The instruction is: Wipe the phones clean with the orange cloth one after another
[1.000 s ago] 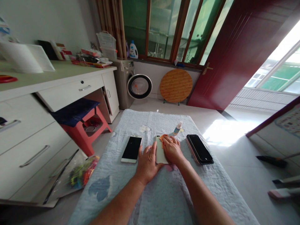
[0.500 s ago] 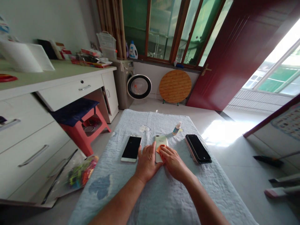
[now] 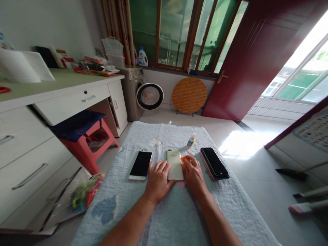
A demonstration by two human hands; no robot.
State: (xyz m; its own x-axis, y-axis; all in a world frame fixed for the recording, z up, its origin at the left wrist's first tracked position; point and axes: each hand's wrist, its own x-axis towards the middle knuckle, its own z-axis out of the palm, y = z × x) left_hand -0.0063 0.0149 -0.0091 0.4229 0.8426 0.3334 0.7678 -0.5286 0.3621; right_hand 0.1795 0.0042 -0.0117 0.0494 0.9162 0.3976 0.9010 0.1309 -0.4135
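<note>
"Left hand (image 3: pixel 157 179)?"
"Open, resting against the white smartphone (image 3: pixel 174 164), which lies back-up on the quilted cover (image 3: pixel 175 215)!"
"And the right hand (image 3: pixel 194 175)?"
"Fingers closed on an orange cloth (image 3: pixel 183 161), right by the phone's edge!"

Left forearm (image 3: pixel 131 218), bare, enters at the bottom edge left of centre and slants up to the right. Left hand (image 3: pixel 158 178), palm down near frame centre: fingers extended, slightly apart, thumb stretched rightward. Right forearm (image 3: pixel 216 218), bare, slants up to the left. Right hand (image 3: pixel 194 173), right of centre: fingers bent, tips drawn together towards the left.
</note>
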